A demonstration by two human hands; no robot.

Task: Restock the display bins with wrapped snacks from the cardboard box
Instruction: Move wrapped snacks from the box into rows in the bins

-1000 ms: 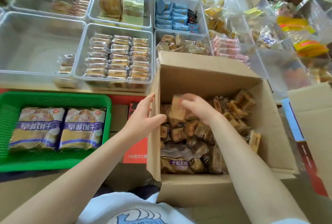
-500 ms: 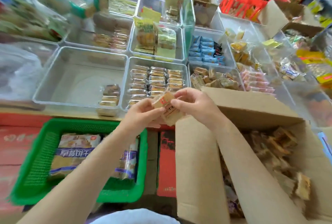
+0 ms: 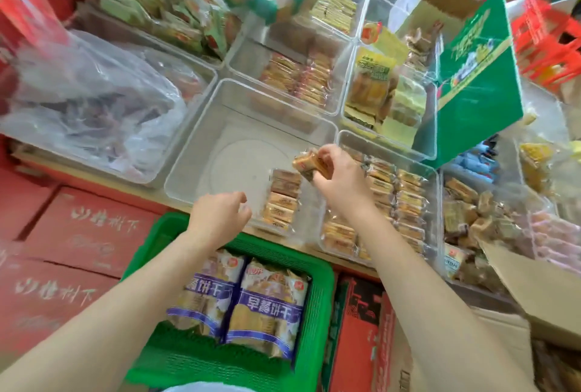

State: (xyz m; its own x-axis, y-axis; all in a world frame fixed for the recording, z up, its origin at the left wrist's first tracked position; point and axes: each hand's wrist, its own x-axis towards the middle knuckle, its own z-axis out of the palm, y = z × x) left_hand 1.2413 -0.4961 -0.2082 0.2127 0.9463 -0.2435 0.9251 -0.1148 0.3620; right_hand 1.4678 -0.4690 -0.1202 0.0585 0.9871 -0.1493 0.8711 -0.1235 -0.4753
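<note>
Head view: right hand (image 3: 338,178) grips wrapped snacks (image 3: 309,164), long axis pointing left; left hand (image 3: 218,218) relaxed

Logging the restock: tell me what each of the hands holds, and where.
The right hand pinches wrapped snacks by one end, above the clear bin. The left hand holds nothing.
</note>
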